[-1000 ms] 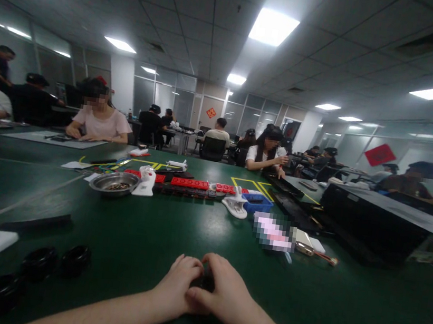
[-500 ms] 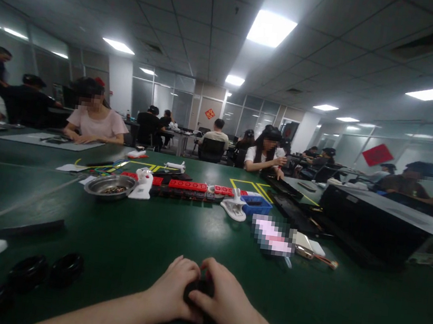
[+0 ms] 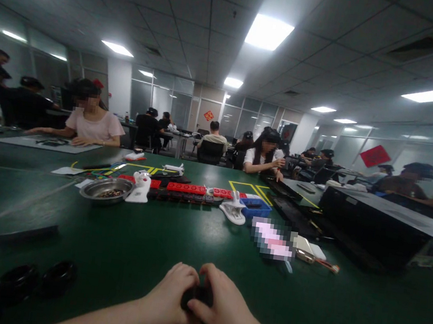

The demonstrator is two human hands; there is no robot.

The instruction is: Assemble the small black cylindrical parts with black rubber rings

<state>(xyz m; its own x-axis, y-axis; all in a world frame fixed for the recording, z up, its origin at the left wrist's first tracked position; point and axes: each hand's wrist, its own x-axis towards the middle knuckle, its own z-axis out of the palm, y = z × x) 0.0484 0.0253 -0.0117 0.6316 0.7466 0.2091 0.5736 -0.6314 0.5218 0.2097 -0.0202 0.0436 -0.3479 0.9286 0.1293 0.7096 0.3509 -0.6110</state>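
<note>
My left hand [image 3: 172, 295] and my right hand [image 3: 225, 302] meet low in the middle of the view, over the green table. Curled fingers of both hands close around a small black object [image 3: 197, 296]. Its upper surface shows between the thumbs and forefingers; the rest is hidden, so its exact kind cannot be told. To the left of my forearm lie several glossy black ring-shaped parts, one of them a black ring [image 3: 59, 277] nearest my hand.
A metal bowl [image 3: 105, 198] of small parts, white clamp-like pieces [image 3: 233, 209], a red-and-black strip [image 3: 185, 188] and a blue tray [image 3: 255, 208] stand ahead. A large black case [image 3: 375, 225] is at right. Co-workers sit across the table [image 3: 142, 242].
My hands stay together on the black object, with slightly more of it showing. The view has shifted a little. The co-worker at left has spread their hands apart.
</note>
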